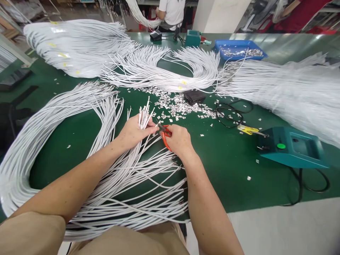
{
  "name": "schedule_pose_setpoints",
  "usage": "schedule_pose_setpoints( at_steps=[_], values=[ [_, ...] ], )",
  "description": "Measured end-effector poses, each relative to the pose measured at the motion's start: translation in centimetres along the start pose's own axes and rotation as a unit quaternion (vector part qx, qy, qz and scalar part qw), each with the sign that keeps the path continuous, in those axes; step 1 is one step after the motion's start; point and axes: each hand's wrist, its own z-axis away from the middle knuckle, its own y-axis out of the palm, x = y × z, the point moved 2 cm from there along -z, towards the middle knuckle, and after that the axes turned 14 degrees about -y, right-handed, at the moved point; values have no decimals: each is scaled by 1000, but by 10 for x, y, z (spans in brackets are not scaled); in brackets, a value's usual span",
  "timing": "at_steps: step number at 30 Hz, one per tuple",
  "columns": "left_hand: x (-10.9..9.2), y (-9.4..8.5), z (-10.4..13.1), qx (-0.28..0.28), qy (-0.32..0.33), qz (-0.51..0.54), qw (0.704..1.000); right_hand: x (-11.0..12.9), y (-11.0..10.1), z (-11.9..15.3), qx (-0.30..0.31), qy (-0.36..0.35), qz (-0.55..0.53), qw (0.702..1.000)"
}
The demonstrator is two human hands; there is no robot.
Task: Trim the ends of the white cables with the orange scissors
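Several white cable ends stick up out of my left hand, whose fingers are wrapped round them. My right hand grips pliers with orange handles; their dark jaws point left and meet the fingertips of my left hand. What lies between the jaws is too small to make out. Below both hands, loose white cables fan out to the right over the green table. A large curved bundle of white cables lies to the left of my forearm.
Small silvery pieces are scattered beyond my hands, around a black box. More white cable bundles lie across the back. A blue tray is at the back right, a teal machine at the right, and yellow-handled tool beside it.
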Motion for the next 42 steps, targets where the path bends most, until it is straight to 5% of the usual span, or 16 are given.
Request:
schedule_pose_setpoints(
  at_steps=[8,14,20,29,35,37,42],
  values=[
    [-5,0,3,-28,8,-35,999,1,-2,1,11,11,28,999],
    [-4,0,2,-14,-3,-13,1000,-3,-6,0,-40,29,-93,994],
    [-5,1,4,-47,-8,-55,997,5,-7,-3,-170,71,-421,888],
    [-12,3,9,-51,-8,-64,997,9,3,-5,-185,116,-525,823],
    [-4,7,4,66,-5,90,994,13,14,-6,-185,142,-628,743],
    [-1,7,1,87,9,109,990,16,16,-6,-189,141,-636,735],
    [-5,7,7,-39,44,6,998,16,23,-6,-242,163,-599,746]
  ],
)
